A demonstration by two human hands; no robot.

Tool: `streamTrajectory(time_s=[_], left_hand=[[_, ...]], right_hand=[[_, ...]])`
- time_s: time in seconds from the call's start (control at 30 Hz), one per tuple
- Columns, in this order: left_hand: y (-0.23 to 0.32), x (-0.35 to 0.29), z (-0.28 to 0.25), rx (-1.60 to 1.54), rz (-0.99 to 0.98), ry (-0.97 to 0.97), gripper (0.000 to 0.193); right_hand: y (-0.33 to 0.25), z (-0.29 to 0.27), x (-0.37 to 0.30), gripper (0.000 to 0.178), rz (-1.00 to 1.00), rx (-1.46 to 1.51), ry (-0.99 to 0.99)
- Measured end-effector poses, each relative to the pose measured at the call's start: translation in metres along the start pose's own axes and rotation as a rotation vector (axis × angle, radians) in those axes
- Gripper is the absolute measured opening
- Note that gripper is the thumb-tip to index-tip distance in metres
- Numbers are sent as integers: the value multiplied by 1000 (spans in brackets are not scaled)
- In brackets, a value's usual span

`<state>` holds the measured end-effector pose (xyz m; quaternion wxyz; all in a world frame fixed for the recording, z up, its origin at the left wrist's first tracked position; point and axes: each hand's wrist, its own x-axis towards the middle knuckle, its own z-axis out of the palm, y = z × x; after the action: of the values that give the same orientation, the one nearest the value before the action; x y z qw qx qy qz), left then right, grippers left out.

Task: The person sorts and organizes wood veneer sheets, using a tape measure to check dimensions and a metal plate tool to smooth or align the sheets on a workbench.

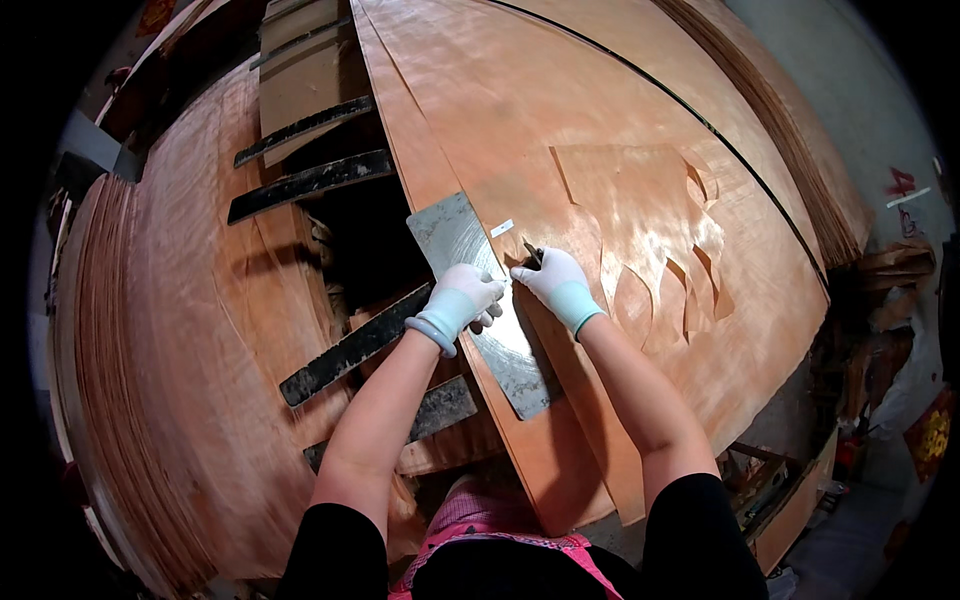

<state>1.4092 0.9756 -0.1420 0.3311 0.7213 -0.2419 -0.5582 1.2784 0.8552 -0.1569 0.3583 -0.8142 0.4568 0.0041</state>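
A flat grey metal plate [515, 365] lies slantwise along the edge of a thin sheet of wood veneer [500, 120]. Over its middle sits my left hand [465, 300], in a white glove with a pale green cuff, fingers curled in; whether anything is inside them is hidden. Just to the right, my gloved right hand [558, 285] is closed around a slim dark handheld tool [533, 252] whose upper end sticks out; its working end is hidden, so its kind is unclear. A small white label [501, 228] lies on the veneer ahead of both hands.
Torn, curling veneer pieces [650, 230] lie right of my hands. A black curved strip [690, 105] crosses the far side. Dark slats [310, 185] span a gap at left, beside a tall veneer stack [170, 330]. A wooden box [795, 500] stands lower right.
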Motion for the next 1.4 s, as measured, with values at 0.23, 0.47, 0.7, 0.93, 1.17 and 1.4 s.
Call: streamTrajectory(time_s=[0.23,0.47,0.7,0.93,1.17,1.4], left_hand=[[1,2,2,5,-20,-5,23],[-2,4,2,-41,-19,-18,23],[2,2,0,138,12,0,28],[-5,3,7,1036,397,335,20],[47,19,-16,-27,168,47,23],[44,50,-16,109,59,16,17]], right_hand=[[4,2,5,36,-9,3,-20],[21,-3,-3,29,-175,-51,295],[10,1,-53,73,-355,-549,-156],[-13,-2,-53,64,-272,-739,-266],[-8,1,-53,63,-227,-623,-222],[-5,-18,-22,68,-335,-423,-114]])
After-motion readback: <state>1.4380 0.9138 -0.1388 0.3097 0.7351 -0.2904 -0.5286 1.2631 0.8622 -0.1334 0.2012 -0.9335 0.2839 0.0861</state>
